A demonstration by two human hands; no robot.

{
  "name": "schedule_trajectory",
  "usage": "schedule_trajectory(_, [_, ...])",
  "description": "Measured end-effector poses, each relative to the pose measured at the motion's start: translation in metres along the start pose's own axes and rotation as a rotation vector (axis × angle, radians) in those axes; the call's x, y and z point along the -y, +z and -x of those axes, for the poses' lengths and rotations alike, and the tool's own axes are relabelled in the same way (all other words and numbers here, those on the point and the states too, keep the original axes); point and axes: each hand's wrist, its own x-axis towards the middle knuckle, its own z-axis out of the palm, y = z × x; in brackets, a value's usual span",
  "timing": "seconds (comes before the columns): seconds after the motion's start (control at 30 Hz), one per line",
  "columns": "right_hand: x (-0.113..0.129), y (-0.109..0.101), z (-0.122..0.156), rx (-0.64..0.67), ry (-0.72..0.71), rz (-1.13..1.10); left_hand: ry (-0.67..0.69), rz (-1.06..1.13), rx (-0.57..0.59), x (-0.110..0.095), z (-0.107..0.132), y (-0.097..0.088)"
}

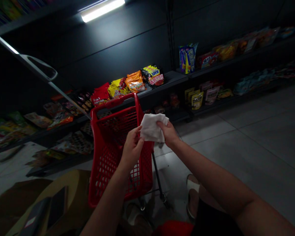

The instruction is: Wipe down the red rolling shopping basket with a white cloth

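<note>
Cloth (150, 129), white and folded, is held up beside the red cart (92, 164); the right hand (170, 133) pinches its right edge, thumb on top, while the left hand (132, 146) grips its left edge. Snack packs (135, 82) line the shelf (173, 78) beyond.

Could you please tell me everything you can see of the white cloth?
The white cloth looks like soft fabric, folded into a roughly square, layered pad with slightly uneven edges. It is held up off the floor: the right hand grips its right side, thumb on top, while the left hand touches its left edge.
</note>
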Motion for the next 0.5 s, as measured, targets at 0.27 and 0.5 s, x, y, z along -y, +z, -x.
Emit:
schedule_trajectory(0.27, [-0.022,0.007,0.018,0.246,0.018,0.197,-0.025,0.007,-0.089,0.021,-0.005,-0.020])
schedule_trajectory(0.5, [0.009,0.004,0.013,0.385,0.222,0.149,-0.137,0.131,0.033,0.001,-0.017,-0.026])
